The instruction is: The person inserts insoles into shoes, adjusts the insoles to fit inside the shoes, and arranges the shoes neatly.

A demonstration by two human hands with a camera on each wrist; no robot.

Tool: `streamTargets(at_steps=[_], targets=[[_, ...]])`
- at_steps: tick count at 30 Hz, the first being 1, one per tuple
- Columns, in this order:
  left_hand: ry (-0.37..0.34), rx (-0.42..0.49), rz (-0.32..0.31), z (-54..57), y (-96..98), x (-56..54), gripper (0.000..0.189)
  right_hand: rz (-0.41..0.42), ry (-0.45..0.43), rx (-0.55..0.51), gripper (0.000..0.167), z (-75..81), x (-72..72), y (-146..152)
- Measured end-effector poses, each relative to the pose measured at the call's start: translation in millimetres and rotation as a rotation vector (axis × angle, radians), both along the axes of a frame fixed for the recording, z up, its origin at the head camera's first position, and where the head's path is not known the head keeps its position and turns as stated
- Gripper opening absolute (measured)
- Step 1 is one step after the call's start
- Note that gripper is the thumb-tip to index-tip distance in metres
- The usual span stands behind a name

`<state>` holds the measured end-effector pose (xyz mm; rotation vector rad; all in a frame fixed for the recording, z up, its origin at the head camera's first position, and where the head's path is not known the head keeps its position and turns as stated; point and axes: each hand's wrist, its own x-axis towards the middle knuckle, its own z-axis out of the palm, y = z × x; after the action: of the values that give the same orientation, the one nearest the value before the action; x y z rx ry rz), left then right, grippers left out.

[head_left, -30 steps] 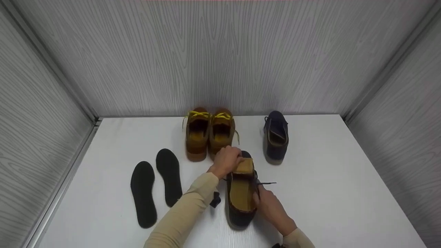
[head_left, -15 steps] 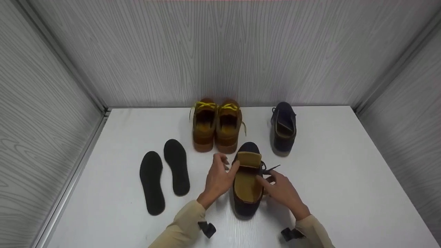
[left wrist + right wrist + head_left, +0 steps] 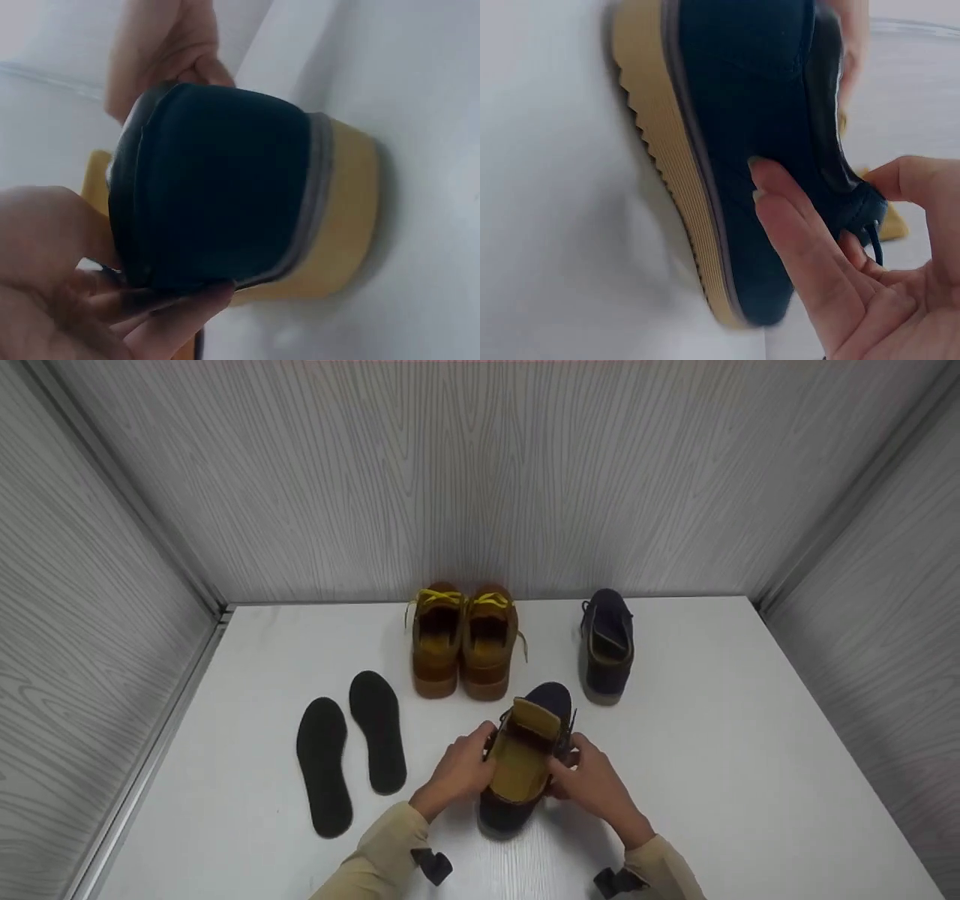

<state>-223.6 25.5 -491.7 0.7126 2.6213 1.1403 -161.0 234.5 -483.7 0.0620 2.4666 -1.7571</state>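
Note:
A dark navy lace-up shoe (image 3: 551,699) with a tan inside sits near the front middle, toe turned slightly right. Its tan-lined tongue (image 3: 535,718) stands pulled up and forward. My left hand (image 3: 457,769) grips the left side of the opening. On the opposite side my right hand (image 3: 592,780) holds the edge, thumb at the rim and fingers along the outer wall, as the right wrist view shows. A thick pale yellow sole (image 3: 679,150) with a ridged edge lies under the navy upper (image 3: 735,82). Dark laces (image 3: 570,727) stick out near the right fingers.
Two black insoles (image 3: 324,765) (image 3: 379,731) lie flat on the white table (image 3: 720,780) at the left. A pair of brown shoes (image 3: 436,660) with yellow laces stands behind. Another navy shoe (image 3: 609,652) is at the back right. Grey wood-grain panels (image 3: 480,472) wall the table in.
My left hand has left the tongue and come back to the opening's left side. My right hand has closed on the right edge. The shoe has turned, heel to the left.

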Motion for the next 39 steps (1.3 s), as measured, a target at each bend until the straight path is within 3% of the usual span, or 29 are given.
streamTargets(at_steps=[3,5,9,12,15,18,20,24,27,29,31,34,39], targets=[[0.006,-0.036,-0.086,4.6,-8.7,-11.6,0.02,0.02,0.026,-0.009,0.036,-4.0,3.2,-10.0],[-0.002,-0.055,-0.141,7.8,-15.1,-21.1,0.02,0.037,0.047,0.001,0.039,-14.6,0.8,-15.4],[-0.018,-0.065,-0.212,12.1,-23.6,-40.8,0.02,0.061,0.076,0.088,0.039,-16.9,2.1,-30.3],[-0.038,-0.052,-0.229,14.1,-25.6,-50.6,0.019,0.11,0.077,0.155,0.042,-18.4,1.3,-30.8],[-0.135,-0.003,-0.199,15.8,-26.2,-51.8,0.028,0.24,0.076,0.163,0.039,-17.9,-0.3,-12.0],[-0.257,0.096,-0.104,16.7,-34.0,-47.5,0.042,0.363,0.083,0.139,0.03,-17.4,-2.0,23.6],[-0.265,0.149,0.0,16.1,-45.3,-44.3,0.045,0.371,0.134,0.167,0.025,-18.8,-5.0,48.1],[-0.118,0.16,0.24,8.8,-74.0,-44.4,0.03,0.25,0.325,0.332,0.028,-23.9,-16.0,81.1],[-0.029,0.125,0.381,1.3,-92.1,-47.4,0.025,0.239,0.439,0.464,0.06,-28.3,-29.3,91.5],[-0.001,0.086,0.44,-2.4,-102.0,-48.6,0.027,0.301,0.48,0.542,0.084,-29.7,-40.3,94.1],[0.012,0.021,0.494,-5.6,-111.1,-48.2,0.034,0.374,0.497,0.587,0.097,-30.3,-51.7,94.7],[0.054,-0.126,0.55,-12.2,-126.0,-44.6,0.052,0.457,0.477,0.609,0.098,-29.7,-66.6,93.9],[0.099,-0.352,0.602,-26.3,-153.3,-31.3,0.077,0.53,0.354,0.564,0.09,-26.7,-80.6,89.7]])
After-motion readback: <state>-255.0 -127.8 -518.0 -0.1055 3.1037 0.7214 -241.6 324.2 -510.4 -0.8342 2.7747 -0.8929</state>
